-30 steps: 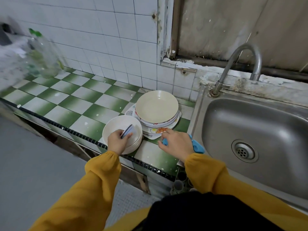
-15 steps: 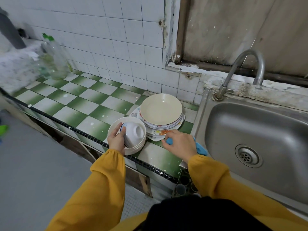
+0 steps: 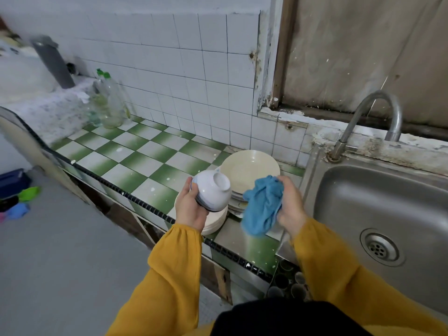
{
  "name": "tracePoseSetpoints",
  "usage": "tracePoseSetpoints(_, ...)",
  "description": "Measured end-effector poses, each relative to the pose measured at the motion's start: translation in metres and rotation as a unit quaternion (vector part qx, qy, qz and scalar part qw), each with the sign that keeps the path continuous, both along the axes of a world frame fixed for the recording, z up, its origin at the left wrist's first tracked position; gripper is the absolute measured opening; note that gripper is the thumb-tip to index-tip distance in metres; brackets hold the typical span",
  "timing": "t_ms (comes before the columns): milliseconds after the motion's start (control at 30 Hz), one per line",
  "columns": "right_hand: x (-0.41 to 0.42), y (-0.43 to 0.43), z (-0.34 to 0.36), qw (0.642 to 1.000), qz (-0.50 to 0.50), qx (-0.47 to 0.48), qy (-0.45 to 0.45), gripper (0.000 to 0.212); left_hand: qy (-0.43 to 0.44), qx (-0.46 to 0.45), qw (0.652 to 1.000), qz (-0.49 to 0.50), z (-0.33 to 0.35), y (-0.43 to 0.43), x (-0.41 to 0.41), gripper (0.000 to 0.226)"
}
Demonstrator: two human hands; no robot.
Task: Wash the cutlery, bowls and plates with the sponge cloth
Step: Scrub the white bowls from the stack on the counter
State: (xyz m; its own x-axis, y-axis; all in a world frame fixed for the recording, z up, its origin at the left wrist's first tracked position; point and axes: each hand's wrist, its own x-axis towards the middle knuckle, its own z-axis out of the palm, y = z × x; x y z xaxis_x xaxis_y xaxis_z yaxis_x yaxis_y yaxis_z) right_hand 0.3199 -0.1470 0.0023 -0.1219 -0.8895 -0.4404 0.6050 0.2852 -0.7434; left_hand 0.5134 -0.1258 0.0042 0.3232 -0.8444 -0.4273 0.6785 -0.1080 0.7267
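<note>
My left hand grips a small white bowl with a blue rim, tilted so its foot faces up and to the right. It hangs above a stack of white bowls at the counter's front edge. My right hand holds a crumpled blue sponge cloth in the air, just right of the bowl and apart from it. Behind both sits a stack of plates with a cream one on top. No cutlery shows.
A steel sink with a drain and a curved tap lies to the right. Green-and-white checked counter stretches left to clear bottles and a grey pipe. Cups stand below the counter.
My left hand has lifted the small bowl off the bowl stack and turned it. My right hand has raised the blue cloth off the counter toward the bowl.
</note>
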Motion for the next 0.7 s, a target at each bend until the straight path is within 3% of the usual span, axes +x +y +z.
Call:
tracePoseSetpoints(67, 0.022, 0.006, 0.018, 0.995, 0.017, -0.099, 0.022, 0.009, 0.0, -0.018, 1.0, -0.006, 0.009, 0.004, -0.011, 0.041)
tracePoseSetpoints(100, 0.032, 0.011, 0.024, 0.977, 0.031, -0.173, 0.117, 0.013, 0.003, -0.028, 1.0, -0.01, 0.013, 0.006, -0.016, 0.038)
tracePoseSetpoints(133, 0.04, 0.017, 0.029, 0.932, 0.046, -0.26, 0.248, 0.016, 0.005, -0.039, 0.999, -0.018, 0.017, 0.009, -0.022, 0.037)
tracePoseSetpoints(167, 0.045, 0.02, 0.031, 0.859, 0.05, -0.341, 0.38, 0.017, 0.003, -0.05, 0.998, -0.025, 0.021, 0.011, -0.027, 0.036)
tracePoseSetpoints(200, 0.048, 0.019, 0.03, 0.786, 0.029, -0.402, 0.469, 0.018, 0.003, -0.057, 0.998, -0.028, 0.023, 0.014, -0.032, 0.035)
tracePoseSetpoints(233, 0.049, 0.017, 0.031, 0.742, 0.001, -0.426, 0.517, 0.018, 0.008, -0.062, 0.998, -0.025, 0.025, 0.017, -0.035, 0.034)
tracePoseSetpoints(333, 0.05, 0.017, 0.041, 0.73, -0.018, -0.414, 0.544, 0.014, 0.024, -0.074, 0.997, 0.002, 0.03, 0.023, -0.039, 0.036)
tracePoseSetpoints(500, 0.038, 0.023, 0.054, 0.704, 0.083, -0.418, 0.568, 0.005, -0.002, -0.099, 0.994, 0.041, 0.039, 0.026, -0.038, 0.032)
tracePoseSetpoints(600, 0.032, 0.017, 0.065, 0.714, 0.063, -0.357, 0.599, 0.014, -0.048, -0.104, 0.993, 0.039, 0.046, 0.031, -0.044, 0.031)
tracePoseSetpoints(667, 0.032, 0.019, 0.07, 0.689, 0.12, -0.383, 0.604, 0.017, -0.062, -0.109, 0.991, 0.05, 0.05, 0.03, -0.039, 0.031)
tracePoseSetpoints(700, 0.03, 0.019, 0.07, 0.659, 0.171, -0.405, 0.611, 0.018, -0.067, -0.113, 0.99, 0.058, 0.054, 0.03, -0.034, 0.03)
